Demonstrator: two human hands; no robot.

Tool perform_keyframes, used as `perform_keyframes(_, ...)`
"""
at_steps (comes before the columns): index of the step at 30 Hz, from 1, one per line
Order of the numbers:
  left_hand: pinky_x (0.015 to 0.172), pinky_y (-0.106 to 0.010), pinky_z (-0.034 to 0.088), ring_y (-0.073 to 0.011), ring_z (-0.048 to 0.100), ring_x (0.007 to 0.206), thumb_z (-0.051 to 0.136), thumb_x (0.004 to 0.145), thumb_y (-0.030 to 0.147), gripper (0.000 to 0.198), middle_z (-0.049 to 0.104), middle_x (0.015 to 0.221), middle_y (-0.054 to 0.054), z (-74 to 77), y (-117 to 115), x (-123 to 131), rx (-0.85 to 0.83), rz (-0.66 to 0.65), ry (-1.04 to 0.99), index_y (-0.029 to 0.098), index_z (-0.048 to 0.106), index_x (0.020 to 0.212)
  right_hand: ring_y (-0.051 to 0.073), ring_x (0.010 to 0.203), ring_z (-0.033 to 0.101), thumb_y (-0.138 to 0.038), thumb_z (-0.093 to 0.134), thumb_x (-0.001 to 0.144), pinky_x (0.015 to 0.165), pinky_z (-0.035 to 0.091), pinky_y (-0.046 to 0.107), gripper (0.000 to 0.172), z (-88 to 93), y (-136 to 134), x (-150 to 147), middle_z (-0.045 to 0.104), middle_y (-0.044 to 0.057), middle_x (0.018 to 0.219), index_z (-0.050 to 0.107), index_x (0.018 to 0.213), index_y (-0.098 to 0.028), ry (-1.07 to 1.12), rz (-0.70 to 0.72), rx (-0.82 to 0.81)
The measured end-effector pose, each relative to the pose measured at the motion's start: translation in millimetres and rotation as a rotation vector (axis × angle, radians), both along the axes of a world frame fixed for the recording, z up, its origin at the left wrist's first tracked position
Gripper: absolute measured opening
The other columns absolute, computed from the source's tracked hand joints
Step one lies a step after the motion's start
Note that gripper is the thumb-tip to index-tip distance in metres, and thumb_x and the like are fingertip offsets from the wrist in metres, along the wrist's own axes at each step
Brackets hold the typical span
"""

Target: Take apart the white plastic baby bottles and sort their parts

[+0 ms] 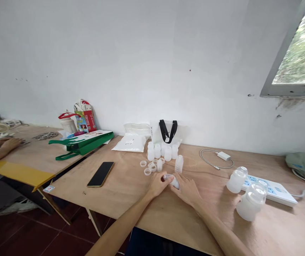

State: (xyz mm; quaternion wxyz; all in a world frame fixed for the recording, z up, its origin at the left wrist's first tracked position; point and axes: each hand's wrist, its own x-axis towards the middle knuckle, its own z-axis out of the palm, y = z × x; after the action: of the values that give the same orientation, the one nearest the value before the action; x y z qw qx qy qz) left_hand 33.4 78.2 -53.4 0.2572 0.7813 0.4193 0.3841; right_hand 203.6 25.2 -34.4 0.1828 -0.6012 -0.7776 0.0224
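Left hand (158,184) and right hand (186,189) clasp a small bottle (174,182), likely light, slick, best held mid-body; domed bottles (249,206) at three o'clock

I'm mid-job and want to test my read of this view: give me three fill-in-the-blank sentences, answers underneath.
1. The left hand and right hand hold a translucent container; of the phone and the power strip, the ____ lies to their left.
2. The handles of the white bag by the wall are coloured ____.
3. Exactly ____ clear-topped bottles stand near the power strip.

Missing words: phone; black; two.
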Motion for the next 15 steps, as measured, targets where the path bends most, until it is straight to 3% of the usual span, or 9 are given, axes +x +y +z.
perform_keyframes(7, 0.059, -0.025, 0.028, -0.0107, 0.035, 0.058, 0.049, 0.089, 0.060, 0.054, 0.035, 0.056, 0.005, 1.2, -8, 5, -0.013, 0.031, -0.147, 0.019, 0.036, 0.057, 0.027, 0.097, 0.071, -0.040, 0.047, 0.098, 0.069, 0.040, 0.029, 0.022, 0.1, 3, 10, 0.075, 0.006, 0.109, 0.057, 0.108, -0.024, 0.076, 0.120, -0.037)
perform_keyframes(12, 0.057, -0.025, 0.027, -0.0104, 0.034, 0.055, 0.048, 0.087, 0.062, 0.055, 0.033, 0.054, 0.005, -0.5, -10, 9, -0.003, 0.064, -0.160, 0.019, 0.035, 0.056, 0.026, 0.089, 0.070, -0.047, 0.053, 0.093, 0.072, 0.043, 0.030, 0.027, 5.2, 3, 15, 0.075, 0.003, 0.098, 0.060, 0.106, -0.024, 0.244, 0.172, -0.117)
perform_keyframes(15, 0.057, -0.026, 0.028, -0.0108, 0.034, 0.055, 0.047, 0.087, 0.063, 0.055, 0.034, 0.054, 0.005, -2.0, -12, 9, 0.039, 0.090, -0.168, 0.020, 0.034, 0.056, 0.022, 0.081, 0.068, -0.050, 0.058, 0.089, 0.071, 0.046, 0.030, 0.030, 11.7, 2, 16, 0.074, 0.001, 0.091, 0.064, 0.102, -0.024, 0.451, 0.267, -0.243)
